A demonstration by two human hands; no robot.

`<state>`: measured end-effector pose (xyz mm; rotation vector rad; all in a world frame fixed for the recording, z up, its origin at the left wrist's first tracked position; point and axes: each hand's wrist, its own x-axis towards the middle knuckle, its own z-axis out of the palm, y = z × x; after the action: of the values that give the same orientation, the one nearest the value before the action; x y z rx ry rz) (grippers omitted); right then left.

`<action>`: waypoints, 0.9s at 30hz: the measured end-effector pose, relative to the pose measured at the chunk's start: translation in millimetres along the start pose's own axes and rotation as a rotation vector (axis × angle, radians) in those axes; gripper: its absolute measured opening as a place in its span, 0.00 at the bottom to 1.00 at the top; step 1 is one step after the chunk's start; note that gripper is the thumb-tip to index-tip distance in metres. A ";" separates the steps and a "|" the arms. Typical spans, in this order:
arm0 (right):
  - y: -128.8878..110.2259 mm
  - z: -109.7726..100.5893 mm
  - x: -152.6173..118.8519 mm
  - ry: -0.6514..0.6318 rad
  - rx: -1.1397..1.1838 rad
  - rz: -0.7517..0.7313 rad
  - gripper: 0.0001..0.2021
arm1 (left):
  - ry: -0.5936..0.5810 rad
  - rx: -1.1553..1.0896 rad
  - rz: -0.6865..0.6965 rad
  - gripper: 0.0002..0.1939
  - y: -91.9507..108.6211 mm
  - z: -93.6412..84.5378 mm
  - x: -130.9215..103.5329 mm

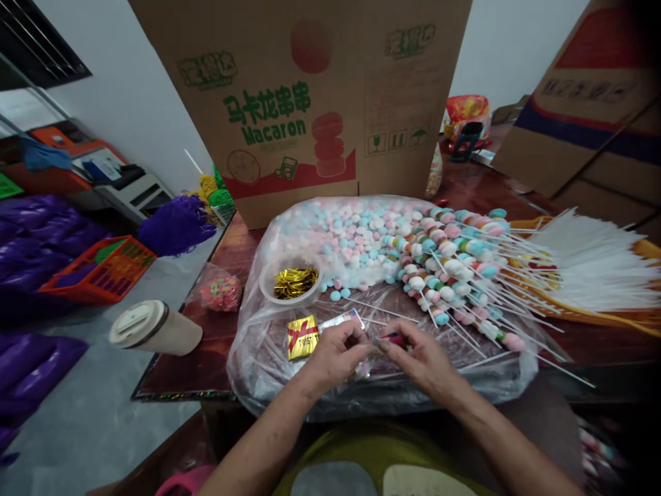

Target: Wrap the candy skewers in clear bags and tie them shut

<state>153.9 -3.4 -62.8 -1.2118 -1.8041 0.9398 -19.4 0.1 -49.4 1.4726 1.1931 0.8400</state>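
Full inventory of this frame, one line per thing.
cardboard box: one, brown, green Macaron print, behind the sheet
plastic sheet: one, clear, over the table
loose candies: many, pink, blue, white, on the sheet
candy skewers: many, pastel, piled right
bare sticks: many, white, far right
twist ties: bundle, gold, in a clear tub
gold packet: one, by the left hand
cup: one, beige, lying left
basket: one, orange, left
left hand: pinching a small wrapper
right hand: pinching it too

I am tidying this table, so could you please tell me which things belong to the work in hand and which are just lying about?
In use: left hand and right hand pinching a small wrapper; candy skewers; loose candies; gold twist ties; white sticks.

Lying about: lidded cup; orange basket; Macaron carton.
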 end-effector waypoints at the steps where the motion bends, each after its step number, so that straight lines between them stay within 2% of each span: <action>1: -2.6 -3.6 0.3 -0.054 0.032 -0.012 0.08 | -0.048 0.042 0.018 0.11 2.8 -0.9 0.4; 3: -7.1 -7.6 2.0 -0.111 0.033 -0.069 0.06 | -0.115 0.123 0.053 0.10 8.1 -3.2 -0.4; 4: -8.3 -7.4 2.8 -0.099 -0.005 -0.103 0.07 | -0.120 0.166 0.069 0.10 10.0 -3.7 -1.8; 8: -4.2 4.8 3.8 0.089 -0.168 -0.178 0.12 | 0.020 0.288 0.080 0.07 8.9 0.6 -10.8; 11: 0.0 14.0 4.7 0.151 -0.221 -0.188 0.18 | 0.065 0.257 0.016 0.08 1.0 6.1 -15.2; 14: -2.9 6.4 10.6 0.143 -0.248 -0.178 0.21 | 0.063 0.339 0.154 0.12 -4.4 5.2 -13.4; 16: -6.6 -15.2 19.9 0.203 -0.281 -0.161 0.22 | 0.067 0.385 0.268 0.14 -4.3 0.2 -10.5; 18: -7.7 -49.4 34.8 0.362 -0.418 -0.118 0.21 | 0.102 0.378 0.319 0.14 -1.9 -7.1 -8.0; 19: -6.2 -69.0 44.0 0.502 -0.620 -0.089 0.20 | 0.133 0.365 0.339 0.13 -0.4 -10.9 -7.3; 20: -3.4 -88.3 53.7 0.553 -0.842 -0.020 0.18 | 0.167 0.352 0.363 0.12 1.0 -14.8 -7.0; 21: 0.6 -105.9 63.2 0.466 -1.028 0.089 0.19 | 0.197 0.342 0.394 0.11 2.2 -18.4 -7.1; 24: 13.6 -141.2 82.7 0.281 -1.097 0.205 0.16 | 0.266 0.361 0.554 0.11 4.1 -28.2 -9.6; 26: 17.2 -150.2 81.6 0.251 -1.102 0.251 0.14 | 0.288 0.398 0.672 0.11 3.7 -34.1 -12.2; 27: 16.7 -151.8 76.1 0.281 -1.118 0.259 0.14 | 0.298 0.418 0.716 0.10 3.3 -37.1 -13.6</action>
<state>274.0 97.8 4.2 -2.1352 -1.9727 -0.2446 -56.7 -2.6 -36.3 2.2401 1.0950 1.3833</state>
